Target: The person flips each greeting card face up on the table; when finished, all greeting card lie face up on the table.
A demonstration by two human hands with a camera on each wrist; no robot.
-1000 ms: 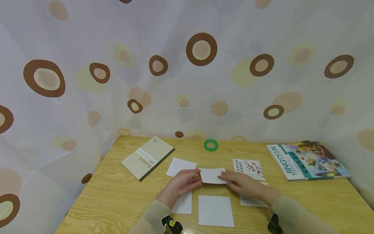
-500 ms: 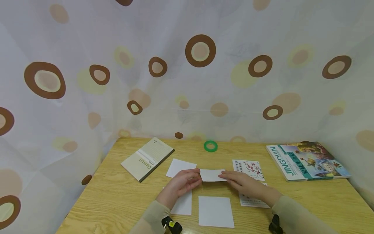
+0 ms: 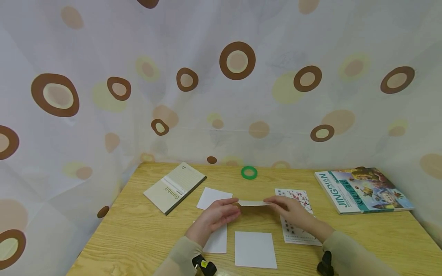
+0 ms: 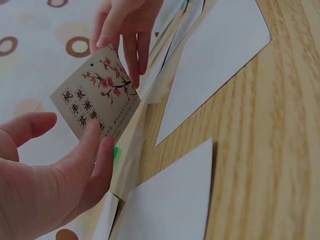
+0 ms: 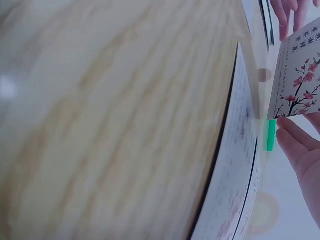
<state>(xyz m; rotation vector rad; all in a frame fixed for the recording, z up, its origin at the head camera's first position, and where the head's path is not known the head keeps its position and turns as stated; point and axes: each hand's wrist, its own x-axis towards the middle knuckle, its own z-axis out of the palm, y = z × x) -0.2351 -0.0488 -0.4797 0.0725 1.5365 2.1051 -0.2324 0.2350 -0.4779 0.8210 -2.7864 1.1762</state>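
Between both hands a square card (image 3: 253, 203) is held raised above the table, nearly edge-on in the head view. Its printed face, with pink blossoms and Chinese characters, shows in the left wrist view, where the card (image 4: 107, 92) is tilted. The left hand (image 3: 215, 219) holds its left end. The right hand (image 3: 297, 215) pinches the opposite end. White cards lie below: one (image 3: 255, 250) in front, one (image 3: 218, 240) partly under the left hand, another (image 3: 211, 197) behind it. Two printed cards, one blossom card (image 3: 303, 196) and one nearer card (image 3: 299, 234), are partly hidden by the right hand.
A Gambit notebook (image 3: 175, 188) lies at the back left, a thick illustrated book (image 3: 366, 189) at the back right. A green tape roll (image 3: 244, 176) sits near the table's rear edge. Behind hangs a spotted curtain (image 3: 207, 103).
The held card has tilted, from showing its white face to nearly edge-on in the head view. The right hand's fingers have lifted and shifted slightly right; the left hand has barely moved.
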